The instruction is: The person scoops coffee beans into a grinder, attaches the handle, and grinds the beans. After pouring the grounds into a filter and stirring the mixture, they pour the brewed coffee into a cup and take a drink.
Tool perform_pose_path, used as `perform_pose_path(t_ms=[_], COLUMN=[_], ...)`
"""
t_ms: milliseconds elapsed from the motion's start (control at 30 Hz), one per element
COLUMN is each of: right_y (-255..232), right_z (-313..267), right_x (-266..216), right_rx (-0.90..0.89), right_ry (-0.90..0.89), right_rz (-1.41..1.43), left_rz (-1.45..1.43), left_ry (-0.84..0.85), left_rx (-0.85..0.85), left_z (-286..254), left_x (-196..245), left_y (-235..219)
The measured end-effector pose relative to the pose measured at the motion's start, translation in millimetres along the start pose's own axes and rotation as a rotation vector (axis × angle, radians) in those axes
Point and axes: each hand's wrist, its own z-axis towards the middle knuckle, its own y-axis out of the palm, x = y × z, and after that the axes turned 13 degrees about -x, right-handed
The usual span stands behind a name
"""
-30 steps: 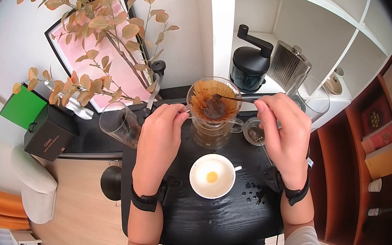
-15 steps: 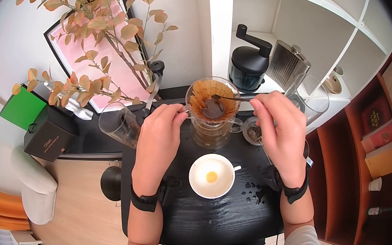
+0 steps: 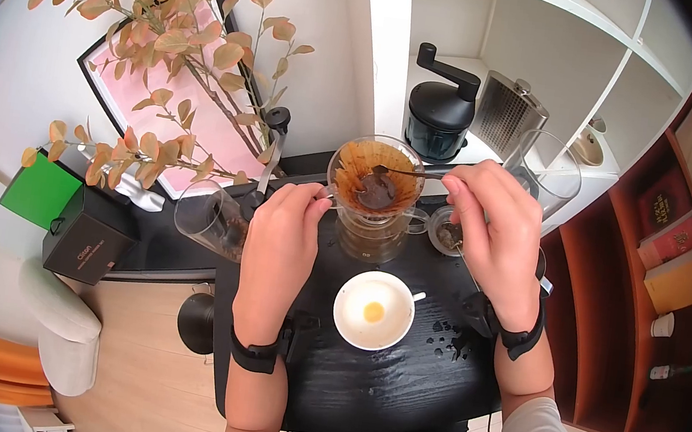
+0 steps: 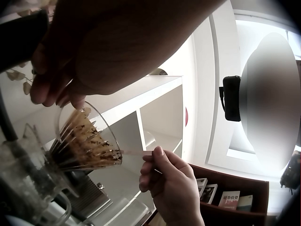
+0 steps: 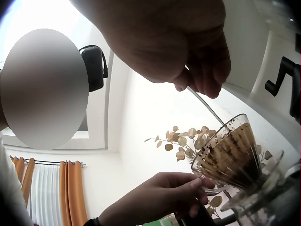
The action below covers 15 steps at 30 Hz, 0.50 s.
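Above the black table (image 3: 359, 390), I hold both hands at the dripper (image 3: 416, 162), which sits upright on top of the glass server (image 3: 370, 240). With the left hand (image 3: 280, 242) I pinch the dripper's handle, the grip narrow, thumb and fingers closed on it at the side. With the right hand (image 3: 494, 239) I pinch the spoon (image 3: 420, 174) by its handle, also in a narrow grip; its dark end lies over the mouth of the dripper. Whether that end touches the filter (image 3: 356, 159) or the grounds (image 3: 378, 190), I cannot tell. The filter is stained brown, and the grounds form a dark, wet mass low within it.

Nearer to me than the server stands the cup (image 3: 353, 301), white, its handle toward the right hand's side, with a yellow patch of liquid (image 3: 374, 312) at its bottom. Drops (image 3: 455, 343) mark the table to the right of the cup. Beside the server, near the right hand, lies a small round dish (image 3: 448, 231). Left of the dripper, a tilted glass (image 3: 212, 217) contains dark pieces. On the white shelf (image 3: 461, 64), beyond the dripper, stand a black grinder (image 3: 441, 111) and a metal flask (image 3: 513, 111), side by side.
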Motion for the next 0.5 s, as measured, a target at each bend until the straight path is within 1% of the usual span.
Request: perform_pose_path(t_ms=[133,300,500], right_y=[2.9,2.6,-0.5], right_z=[-0.4,-1.2,-1.0], right_x=[0.6,-0.4,-0.8], right_rx=[0.013,-0.032,-0.026], right_ry=[0.001,-0.038,-0.018], right_rz=[0.029,-0.016,-0.067], left_rz=[0.001,-0.002,-0.011], left_ry=[-0.024,0.0,0.003], left_rx=[-0.003,0.0,-0.001], left_z=[0.0,0.4,0.0], left_x=[1.3,0.1,0.5], left_y=[0.1,-0.1,-0.4])
